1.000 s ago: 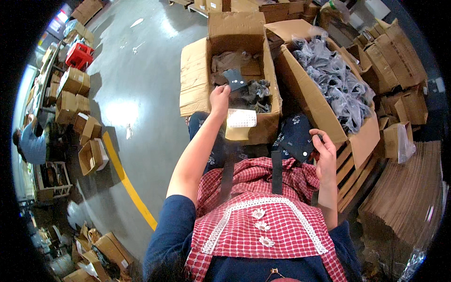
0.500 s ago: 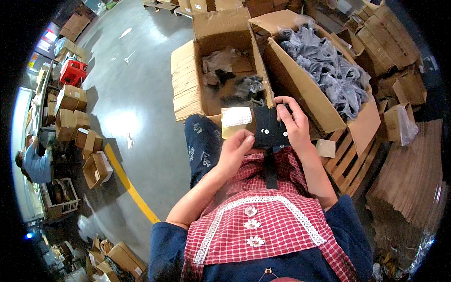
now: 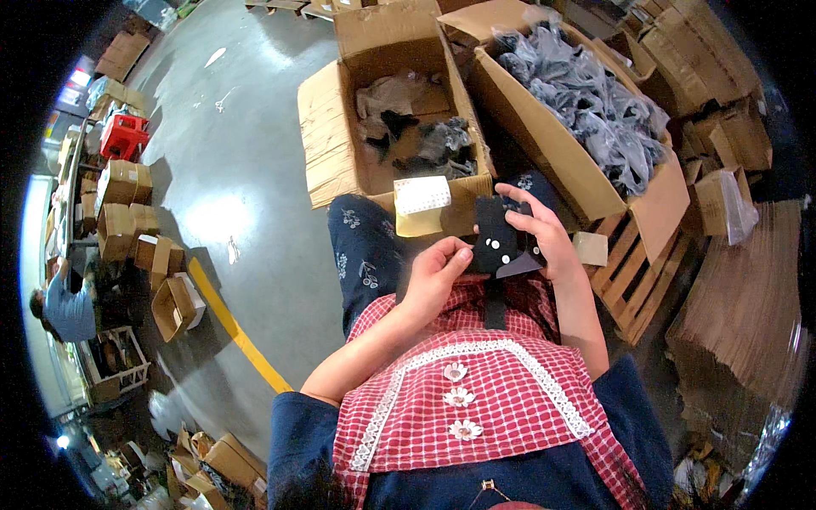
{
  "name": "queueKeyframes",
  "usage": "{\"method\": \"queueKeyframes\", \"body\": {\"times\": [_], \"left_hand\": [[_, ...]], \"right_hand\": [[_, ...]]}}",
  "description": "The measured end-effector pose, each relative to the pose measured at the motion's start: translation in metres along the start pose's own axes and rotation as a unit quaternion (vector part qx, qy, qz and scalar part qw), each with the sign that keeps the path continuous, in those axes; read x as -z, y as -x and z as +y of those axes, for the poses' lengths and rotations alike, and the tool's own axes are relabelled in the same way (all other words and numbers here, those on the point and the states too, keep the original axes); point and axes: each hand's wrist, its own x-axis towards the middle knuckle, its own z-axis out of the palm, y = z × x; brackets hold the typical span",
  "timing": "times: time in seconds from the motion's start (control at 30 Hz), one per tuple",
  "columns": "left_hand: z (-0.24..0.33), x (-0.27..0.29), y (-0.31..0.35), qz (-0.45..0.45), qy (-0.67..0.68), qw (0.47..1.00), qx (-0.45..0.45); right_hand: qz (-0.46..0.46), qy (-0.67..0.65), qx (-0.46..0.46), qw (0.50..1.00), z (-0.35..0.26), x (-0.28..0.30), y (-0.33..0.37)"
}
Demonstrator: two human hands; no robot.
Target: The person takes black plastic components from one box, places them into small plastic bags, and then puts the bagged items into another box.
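Over my lap I hold a flat black fabric piece (image 3: 491, 229) with several small white round dots on it. A black strap (image 3: 495, 308) hangs below it onto my red checked apron. My left hand (image 3: 436, 274) pinches the lower left edge of the piece between thumb and fingers. At its right side my right hand (image 3: 544, 236) grips it, with the upper fingers raised and bent. A grey flap shows along the bottom of the piece. Just left of it, a white sheet of small dots (image 3: 422, 195) lies over yellow paper at the near rim of an open carton.
The open carton (image 3: 330, 140) in front holds some dark pieces and crumpled wrapping. To its right, a bigger carton (image 3: 544, 140) is filled with dark items in clear plastic bags (image 3: 586, 106). A wooden pallet (image 3: 633, 297) and flattened cardboard (image 3: 735, 297) lie right. A person (image 3: 68, 306) stands far left.
The black fabric piece has turned and tilted in my hands, so its grey lower flap now shows. My right hand has shifted slightly right and down, and the view has moved a little.
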Motion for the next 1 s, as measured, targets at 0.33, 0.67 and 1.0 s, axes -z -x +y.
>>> {"method": "queueKeyframes", "body": {"times": [0.33, 0.67, 1.0], "left_hand": [[0.005, -0.003, 0.001, -0.067, -0.111, 0.991, 0.025], [0.017, -0.017, -0.010, -0.029, -0.304, 0.951, -0.043], [0.030, 0.008, -0.007, -0.014, 0.134, 0.981, 0.139]], "right_hand": [[0.029, 0.087, 0.049, 0.995, 0.020, -0.015, 0.001], [0.006, 0.047, 0.022, 0.999, 0.015, -0.048, 0.014], [0.026, -0.054, 0.049, 0.997, -0.013, -0.010, 0.010]]}}
